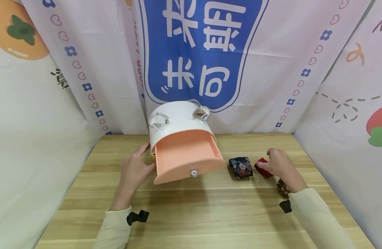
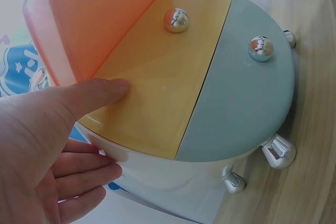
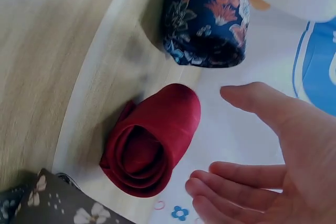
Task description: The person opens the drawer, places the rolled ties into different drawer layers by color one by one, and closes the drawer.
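A rounded white drawer cabinet (image 1: 181, 114) stands at the back of the table, its pink top drawer (image 1: 186, 148) pulled out, with no contents visible inside. My left hand (image 1: 133, 171) is at the cabinet's left side. In the left wrist view its thumb lies on the yellow drawer front (image 2: 157, 87), and the other fingers extend beside the white side wall. My right hand (image 1: 279, 166) reaches over a rolled red necktie (image 3: 152, 140). The right wrist view shows a gap between thumb and fingers, apart from the roll. A navy floral rolled necktie (image 1: 241, 167) lies left of the red one.
A brown floral rolled cloth (image 1: 283, 187) lies under the right wrist, partly hidden. Below the yellow drawer is a grey-green drawer (image 2: 241, 82), shut. Silver ears (image 1: 159, 120) top the cabinet. Printed curtains (image 1: 110, 62) enclose the wooden table (image 1: 209, 214) at the back and sides.
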Demonstrator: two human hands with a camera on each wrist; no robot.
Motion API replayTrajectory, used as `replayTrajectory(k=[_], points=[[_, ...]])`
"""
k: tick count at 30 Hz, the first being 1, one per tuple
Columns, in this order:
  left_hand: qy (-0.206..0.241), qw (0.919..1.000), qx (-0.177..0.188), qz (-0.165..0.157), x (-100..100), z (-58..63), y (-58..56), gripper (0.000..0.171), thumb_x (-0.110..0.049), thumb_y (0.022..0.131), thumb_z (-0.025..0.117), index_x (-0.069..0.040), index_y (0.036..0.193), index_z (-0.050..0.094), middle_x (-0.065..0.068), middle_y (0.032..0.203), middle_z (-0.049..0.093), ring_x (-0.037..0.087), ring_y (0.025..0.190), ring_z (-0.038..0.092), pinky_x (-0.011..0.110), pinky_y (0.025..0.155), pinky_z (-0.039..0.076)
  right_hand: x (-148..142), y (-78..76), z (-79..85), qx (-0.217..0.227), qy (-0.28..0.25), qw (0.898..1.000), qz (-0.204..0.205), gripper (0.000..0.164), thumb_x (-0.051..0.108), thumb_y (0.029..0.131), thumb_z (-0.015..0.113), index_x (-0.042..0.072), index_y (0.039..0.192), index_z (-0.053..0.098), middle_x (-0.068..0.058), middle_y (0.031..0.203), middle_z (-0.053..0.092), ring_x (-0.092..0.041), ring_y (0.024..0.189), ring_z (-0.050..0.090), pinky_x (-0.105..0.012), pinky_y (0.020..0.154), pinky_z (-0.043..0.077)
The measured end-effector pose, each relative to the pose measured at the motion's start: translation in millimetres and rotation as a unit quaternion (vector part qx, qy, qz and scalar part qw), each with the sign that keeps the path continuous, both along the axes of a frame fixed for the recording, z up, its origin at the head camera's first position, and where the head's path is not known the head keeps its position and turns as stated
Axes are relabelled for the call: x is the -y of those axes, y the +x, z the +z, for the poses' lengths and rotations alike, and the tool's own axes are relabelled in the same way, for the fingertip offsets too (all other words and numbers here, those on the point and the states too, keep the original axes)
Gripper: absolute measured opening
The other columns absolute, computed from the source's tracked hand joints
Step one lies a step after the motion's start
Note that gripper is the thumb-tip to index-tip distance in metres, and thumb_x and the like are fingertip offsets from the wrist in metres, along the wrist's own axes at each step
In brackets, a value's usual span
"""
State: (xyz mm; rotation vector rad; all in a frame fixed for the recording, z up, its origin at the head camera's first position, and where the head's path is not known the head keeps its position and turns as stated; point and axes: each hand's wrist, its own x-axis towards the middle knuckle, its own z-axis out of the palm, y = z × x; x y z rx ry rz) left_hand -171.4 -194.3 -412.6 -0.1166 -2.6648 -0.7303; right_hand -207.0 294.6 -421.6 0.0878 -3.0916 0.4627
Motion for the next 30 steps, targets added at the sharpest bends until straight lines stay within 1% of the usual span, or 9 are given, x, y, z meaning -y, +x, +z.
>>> replayTrajectory(k=[4, 7, 10, 13, 14, 16, 21, 26, 30], points=[[0.003, 1.0000, -0.004, -0.002, 0.1, 1.6, 0.2, 0.076, -0.047, 0.075, 0.078, -0.014, 0.139, 0.053, 0.013, 0.128, 0.066, 0.017, 0.052, 0.045, 0.027, 0.044, 0.034, -3.5, -5.6, -2.8, 0.036, -0.003, 0.999, -0.018, 0.072, 0.041, 0.078, 0.077, -0.016, 0.116, 0.055, -0.036, 0.111, 0.061, -0.043, 0.093, 0.061, -0.051, 0.078, 0.052], [0.000, 1.0000, -0.004, -0.002, 0.2, 2.0, 0.3, 0.076, -0.047, 0.074, 0.078, -0.014, 0.138, 0.053, 0.013, 0.127, 0.066, 0.017, 0.053, 0.046, 0.027, 0.046, 0.034, -6.8, -6.1, -7.3, 0.061, -0.004, 0.998, -0.028, 0.075, 0.043, 0.076, 0.078, -0.016, 0.116, 0.055, -0.036, 0.109, 0.061, -0.036, 0.086, 0.060, -0.043, 0.071, 0.052], [-0.001, 1.0000, -0.005, 0.000, -0.1, 2.0, 0.7, 0.077, -0.049, 0.074, 0.077, -0.014, 0.138, 0.054, 0.013, 0.126, 0.067, 0.018, 0.054, 0.047, 0.027, 0.046, 0.034, -9.9, -5.9, -13.4, 0.079, -0.005, 0.996, -0.034, 0.066, 0.044, 0.075, 0.078, -0.013, 0.104, 0.059, -0.028, 0.094, 0.064, -0.028, 0.076, 0.056, -0.034, 0.063, 0.047], [-0.001, 1.0000, -0.006, 0.000, -0.1, 1.5, 0.8, 0.077, -0.049, 0.074, 0.078, -0.013, 0.138, 0.054, 0.013, 0.126, 0.067, 0.017, 0.053, 0.047, 0.027, 0.046, 0.034, -12.2, -5.2, -19.5, 0.092, -0.010, 0.995, -0.038, 0.056, 0.045, 0.075, 0.078, -0.005, 0.091, 0.060, -0.016, 0.081, 0.061, -0.024, 0.069, 0.052, -0.030, 0.058, 0.041], [-0.001, 1.0000, -0.008, -0.001, -0.1, 1.2, 0.7, 0.077, -0.049, 0.074, 0.078, -0.013, 0.137, 0.054, 0.014, 0.125, 0.067, 0.017, 0.053, 0.046, 0.027, 0.045, 0.033, -12.9, -5.2, -21.7, 0.097, -0.013, 0.994, -0.039, 0.054, 0.045, 0.074, 0.079, -0.003, 0.088, 0.059, -0.013, 0.077, 0.059, -0.023, 0.067, 0.051, -0.029, 0.057, 0.040], [-0.001, 1.0000, -0.010, -0.001, 0.2, 0.8, 0.5, 0.077, -0.048, 0.074, 0.078, -0.013, 0.137, 0.054, 0.014, 0.125, 0.067, 0.016, 0.051, 0.044, 0.027, 0.045, 0.033, -13.5, -5.0, -25.2, 0.106, -0.019, 0.993, -0.040, 0.054, 0.047, 0.073, 0.079, -0.001, 0.087, 0.059, -0.012, 0.076, 0.059, -0.022, 0.066, 0.051, -0.029, 0.056, 0.040], [0.002, 0.9999, -0.015, -0.005, 0.7, 0.4, 0.3, 0.076, -0.045, 0.073, 0.079, -0.012, 0.137, 0.054, 0.014, 0.124, 0.068, 0.014, 0.047, 0.039, 0.027, 0.044, 0.031, -12.5, -6.2, -32.1, 0.116, -0.026, 0.992, -0.033, 0.055, 0.048, 0.072, 0.079, -0.001, 0.088, 0.060, -0.011, 0.076, 0.061, -0.021, 0.065, 0.052, -0.028, 0.055, 0.041], [0.004, 0.9998, -0.016, -0.008, 1.3, -0.5, -0.5, 0.076, -0.045, 0.073, 0.080, -0.012, 0.137, 0.054, 0.014, 0.124, 0.068, 0.013, 0.045, 0.038, 0.027, 0.043, 0.031, -10.2, -7.5, -34.4, 0.111, -0.026, 0.993, -0.027, 0.051, 0.045, 0.072, 0.079, 0.000, 0.086, 0.060, -0.010, 0.076, 0.061, -0.020, 0.064, 0.052, -0.028, 0.055, 0.041], [0.005, 0.9998, -0.014, -0.009, 1.3, -0.8, -1.0, 0.076, -0.044, 0.073, 0.080, -0.012, 0.137, 0.054, 0.013, 0.124, 0.068, 0.013, 0.045, 0.037, 0.027, 0.042, 0.030, -10.4, -8.1, -32.5, 0.117, -0.031, 0.992, -0.025, 0.050, 0.046, 0.073, 0.079, 0.001, 0.086, 0.062, -0.010, 0.075, 0.062, -0.020, 0.064, 0.053, -0.028, 0.055, 0.042]])
